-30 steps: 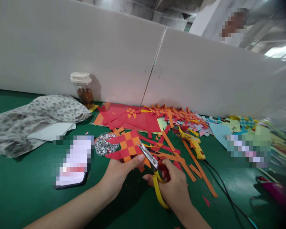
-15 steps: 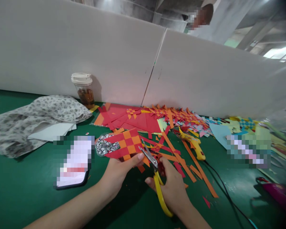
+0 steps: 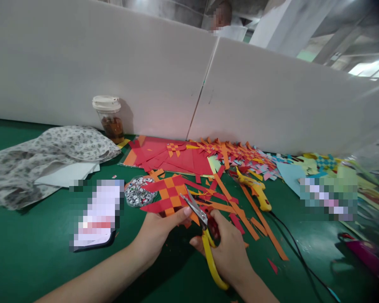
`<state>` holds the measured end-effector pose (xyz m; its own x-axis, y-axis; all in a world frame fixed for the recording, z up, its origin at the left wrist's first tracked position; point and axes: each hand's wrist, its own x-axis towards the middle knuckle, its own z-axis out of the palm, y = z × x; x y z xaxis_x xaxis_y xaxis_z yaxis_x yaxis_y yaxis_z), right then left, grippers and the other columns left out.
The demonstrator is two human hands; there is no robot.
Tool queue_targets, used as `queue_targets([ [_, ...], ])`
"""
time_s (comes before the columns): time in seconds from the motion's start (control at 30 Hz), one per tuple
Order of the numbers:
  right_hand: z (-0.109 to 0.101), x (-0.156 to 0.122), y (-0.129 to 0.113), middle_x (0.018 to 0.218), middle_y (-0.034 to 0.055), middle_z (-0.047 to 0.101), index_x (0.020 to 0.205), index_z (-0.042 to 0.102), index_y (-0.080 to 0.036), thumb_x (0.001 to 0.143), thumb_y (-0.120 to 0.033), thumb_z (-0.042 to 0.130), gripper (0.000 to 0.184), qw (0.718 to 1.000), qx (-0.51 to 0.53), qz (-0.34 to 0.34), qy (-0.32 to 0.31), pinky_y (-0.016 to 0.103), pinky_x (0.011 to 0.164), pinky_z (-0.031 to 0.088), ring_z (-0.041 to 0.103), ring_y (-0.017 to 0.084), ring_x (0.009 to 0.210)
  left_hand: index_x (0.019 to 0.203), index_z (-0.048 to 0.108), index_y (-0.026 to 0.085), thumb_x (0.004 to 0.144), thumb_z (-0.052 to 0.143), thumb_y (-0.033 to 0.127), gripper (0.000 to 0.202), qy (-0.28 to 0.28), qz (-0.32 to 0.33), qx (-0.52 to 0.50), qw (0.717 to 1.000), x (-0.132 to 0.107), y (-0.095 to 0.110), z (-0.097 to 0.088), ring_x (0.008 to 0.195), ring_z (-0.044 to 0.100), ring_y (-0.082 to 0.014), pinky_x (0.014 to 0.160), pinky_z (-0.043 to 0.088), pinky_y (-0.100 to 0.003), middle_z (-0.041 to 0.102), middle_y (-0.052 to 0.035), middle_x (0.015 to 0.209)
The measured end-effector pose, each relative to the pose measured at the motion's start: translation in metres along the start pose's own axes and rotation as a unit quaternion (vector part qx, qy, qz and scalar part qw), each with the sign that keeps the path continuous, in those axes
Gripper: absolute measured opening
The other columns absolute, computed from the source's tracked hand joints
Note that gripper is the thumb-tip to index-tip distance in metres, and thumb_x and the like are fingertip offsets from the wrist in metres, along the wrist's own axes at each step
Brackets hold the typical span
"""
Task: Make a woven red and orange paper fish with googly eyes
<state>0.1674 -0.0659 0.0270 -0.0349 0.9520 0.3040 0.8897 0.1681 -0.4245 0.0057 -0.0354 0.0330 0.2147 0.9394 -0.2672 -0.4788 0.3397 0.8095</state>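
Observation:
My left hand (image 3: 159, 229) is closed on a piece of woven paper (image 3: 170, 193), checkered red and orange with pointed red strips toward the left, thumb on top at its near edge. In my right hand (image 3: 230, 242) is a pair of scissors (image 3: 212, 263) with yellow handle loops. Their metal blades lie close together at the paper's right edge, beside my left thumb. Just left of the woven paper, partly covered by its strips, is a round clear container (image 3: 135, 193) of small black and white pieces. Loose orange and red strips (image 3: 233, 195) lie beyond the scissors.
A yellow glue gun (image 3: 255, 189) with a black cord lies to the right. A phone (image 3: 99, 214), patterned cloth (image 3: 57, 147) and lidded cup (image 3: 110, 120) are leftward. Woven paper fish (image 3: 236, 151) and red sheets (image 3: 177, 162) lie along the white partition (image 3: 129, 63). A person is beyond it.
The scissor blades have come together from being spread apart. The woven paper has tilted a little and shows more of the round container. The person behind the partition has moved left.

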Motion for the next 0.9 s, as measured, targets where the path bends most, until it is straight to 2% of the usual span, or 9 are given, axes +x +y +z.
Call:
queue_targets([
  [0.1,0.0007,-0.0012,0.0009,0.053,-0.0045,0.049,0.075,0.043,-0.021,0.065,-0.051,0.062,0.037,1.000,0.001,0.001,0.000,0.021,0.040,0.034,0.046,0.012,0.044,0.086,0.069,0.013,0.064,0.077,0.027,0.028,0.001,-0.005,-0.006,1.000,-0.0004,-0.0001,0.0004,0.080,0.066,-0.0212,0.076,0.052,-0.033,0.071,-0.0100,0.091],
  [0.23,0.0016,-0.0017,0.0009,0.052,-0.0050,0.046,0.070,0.041,-0.022,0.065,-0.052,0.061,0.037,1.000,-0.001,-0.002,0.002,0.021,0.040,0.032,0.043,0.012,0.044,0.081,0.070,0.011,0.064,0.077,0.030,0.026,0.001,-0.023,-0.003,1.000,-0.0004,-0.0023,-0.0007,0.077,0.066,-0.0216,0.075,0.051,-0.033,0.072,-0.0110,0.084],
  [0.33,0.0016,-0.0017,-0.0004,0.052,-0.0052,0.045,0.069,0.040,-0.022,0.066,-0.052,0.061,0.037,1.000,0.008,-0.005,0.001,0.021,0.040,0.031,0.041,0.011,0.044,0.080,0.070,0.010,0.064,0.076,0.032,0.028,0.002,-0.034,0.007,0.999,0.0000,-0.0031,-0.0017,0.078,0.065,-0.0234,0.076,0.051,-0.035,0.071,-0.0122,0.083],
  [0.47,0.0011,-0.0013,-0.0012,0.052,-0.0059,0.043,0.068,0.038,-0.022,0.065,-0.051,0.063,0.038,1.000,0.015,-0.011,0.008,0.020,0.039,0.031,0.039,0.010,0.043,0.080,0.070,0.011,0.064,0.077,0.031,0.027,0.007,-0.030,0.009,0.999,0.0001,-0.0022,-0.0011,0.077,0.065,-0.0211,0.076,0.051,-0.033,0.072,-0.0111,0.083],
  [0.73,-0.0004,-0.0009,-0.0004,0.051,-0.0070,0.040,0.067,0.037,-0.023,0.063,-0.048,0.065,0.038,0.999,0.030,-0.011,0.001,0.019,0.040,0.031,0.037,0.009,0.043,0.090,0.068,0.012,0.068,0.075,0.027,0.027,-0.036,-0.016,-0.027,0.999,-0.0021,0.0001,0.0002,0.089,0.065,-0.0232,0.085,0.050,-0.036,0.070,-0.0119,0.101],
  [0.83,0.0000,-0.0015,0.0005,0.051,-0.0071,0.039,0.067,0.037,-0.022,0.062,-0.048,0.066,0.039,0.999,0.037,-0.007,-0.004,0.019,0.040,0.030,0.036,0.009,0.043,0.090,0.068,0.012,0.069,0.074,0.025,0.026,-0.037,-0.006,-0.014,0.999,-0.0004,0.0005,-0.0014,0.094,0.064,-0.0240,0.086,0.050,-0.035,0.068,-0.0117,0.106],
  [0.9,0.0002,-0.0018,0.0011,0.051,-0.0075,0.037,0.065,0.036,-0.023,0.062,-0.048,0.066,0.040,0.999,0.046,-0.006,-0.007,0.019,0.040,0.029,0.035,0.009,0.043,0.098,0.066,0.014,0.069,0.074,0.024,0.032,-0.038,0.006,-0.011,0.999,0.0007,0.0006,-0.0022,0.096,0.064,-0.0238,0.086,0.050,-0.035,0.068,-0.0104,0.107],
])
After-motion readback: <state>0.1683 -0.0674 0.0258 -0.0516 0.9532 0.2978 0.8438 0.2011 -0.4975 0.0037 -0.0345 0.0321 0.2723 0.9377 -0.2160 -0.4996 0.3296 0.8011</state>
